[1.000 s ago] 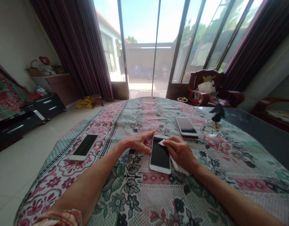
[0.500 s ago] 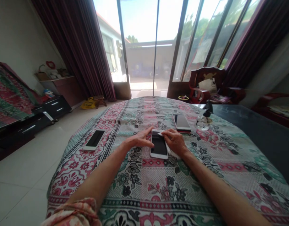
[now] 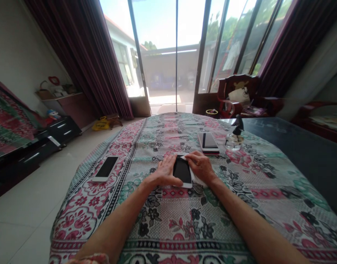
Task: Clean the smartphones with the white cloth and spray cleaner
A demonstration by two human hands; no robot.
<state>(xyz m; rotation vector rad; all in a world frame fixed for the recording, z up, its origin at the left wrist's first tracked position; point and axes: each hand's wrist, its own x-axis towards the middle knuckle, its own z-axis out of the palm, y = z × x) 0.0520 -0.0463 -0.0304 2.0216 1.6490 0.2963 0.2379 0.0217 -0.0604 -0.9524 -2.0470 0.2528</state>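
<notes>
A white smartphone [image 3: 182, 171] with a dark screen lies face up on the patterned tablecloth in front of me. My left hand [image 3: 165, 172] steadies it from the left, fingers along the upper left edge and thumb at the lower edge. Pinched in the fingers of my right hand [image 3: 202, 167] is a white cloth [image 3: 196, 179]. A tip of it touches the upper part of the screen, and the rest hangs under the palm beside the phone's right edge. A second white phone [image 3: 106, 168] lies apart to the left.
Behind my right hand are stacked phones [image 3: 208, 142]. A clear spray bottle [image 3: 234, 138] with a black head stands to their right. The tablecloth [image 3: 185, 220] covers a rounded table, with a dark tabletop [image 3: 292, 146] adjoining at right. A wooden chair [image 3: 226, 93] stands beyond.
My left hand has shifted down and closer round the phone, its thumb now at the lower edge. The cloth stays near the top of the screen. The view has turned slightly.
</notes>
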